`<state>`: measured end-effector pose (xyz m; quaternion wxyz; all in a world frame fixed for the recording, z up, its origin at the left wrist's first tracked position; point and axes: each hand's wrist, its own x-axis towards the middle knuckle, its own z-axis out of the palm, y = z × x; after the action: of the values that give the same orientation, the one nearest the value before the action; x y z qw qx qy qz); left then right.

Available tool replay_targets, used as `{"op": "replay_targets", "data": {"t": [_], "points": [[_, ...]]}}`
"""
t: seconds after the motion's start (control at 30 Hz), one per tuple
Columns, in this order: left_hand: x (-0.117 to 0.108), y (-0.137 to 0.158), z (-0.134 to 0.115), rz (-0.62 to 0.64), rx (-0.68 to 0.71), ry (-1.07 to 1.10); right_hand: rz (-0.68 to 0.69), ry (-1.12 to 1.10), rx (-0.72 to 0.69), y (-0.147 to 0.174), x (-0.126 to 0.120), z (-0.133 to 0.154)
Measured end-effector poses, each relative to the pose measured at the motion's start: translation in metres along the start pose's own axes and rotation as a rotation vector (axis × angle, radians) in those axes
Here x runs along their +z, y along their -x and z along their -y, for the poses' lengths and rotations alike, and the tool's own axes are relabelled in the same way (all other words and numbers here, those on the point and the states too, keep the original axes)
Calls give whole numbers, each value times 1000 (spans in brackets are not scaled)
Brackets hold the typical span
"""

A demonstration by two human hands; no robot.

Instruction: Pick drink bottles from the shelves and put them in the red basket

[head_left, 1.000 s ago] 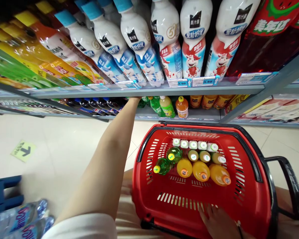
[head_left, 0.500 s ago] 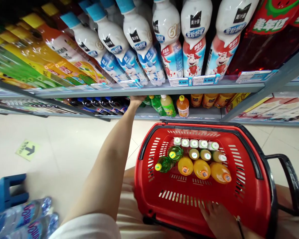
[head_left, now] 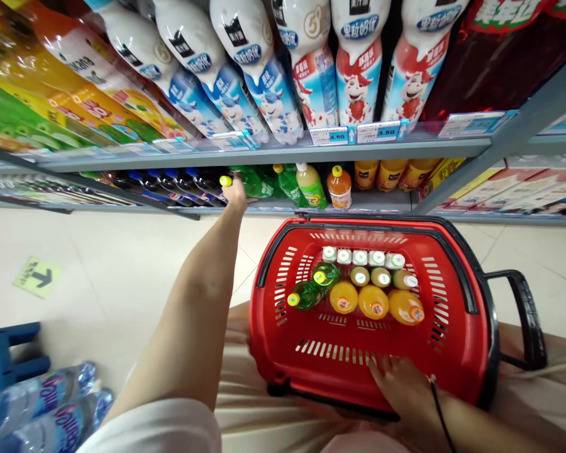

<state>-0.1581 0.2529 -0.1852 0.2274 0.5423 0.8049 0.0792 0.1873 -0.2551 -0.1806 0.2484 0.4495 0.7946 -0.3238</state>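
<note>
My left hand [head_left: 236,191] reaches to the lower shelf and is closed round a green soda bottle [head_left: 251,182]. The bottle lies tilted, its yellow cap poking out left of my fingers; part of its body is hidden by the hand. My right hand [head_left: 402,385] rests on the near wall of the red shopping basket [head_left: 349,380], fingers spread and holding nothing. Inside the basket stand two green bottles [head_left: 305,296] with yellow caps, three orange juice bottles [head_left: 373,303], three bottles with pale caps [head_left: 381,278] and a row of several small white-capped bottles [head_left: 360,258].
More green bottles [head_left: 290,184], a pale green-labelled bottle [head_left: 311,187] and an orange drink bottle [head_left: 339,189] stand right of my left hand. Dark cola bottles [head_left: 188,185] are left of it. Above runs the shelf edge [head_left: 283,151]. Wrapped water bottles [head_left: 51,402] lie beside a blue stool [head_left: 14,355].
My left hand has drawn a green bottle toward the shelf front, so its yellow cap now shows. The whole view has shifted slightly; my right hand stays at the basket's near wall.
</note>
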Motion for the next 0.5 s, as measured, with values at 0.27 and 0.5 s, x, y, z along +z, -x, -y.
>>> {"op": "replay_targets", "data": {"t": [0.27, 0.5], "points": [[-35, 57, 24, -207, -324, 590, 141, 19, -73, 12, -37, -3], [-92, 105, 34, -330, -319, 730, 196, -8, -134, 27, -77, -7]]}}
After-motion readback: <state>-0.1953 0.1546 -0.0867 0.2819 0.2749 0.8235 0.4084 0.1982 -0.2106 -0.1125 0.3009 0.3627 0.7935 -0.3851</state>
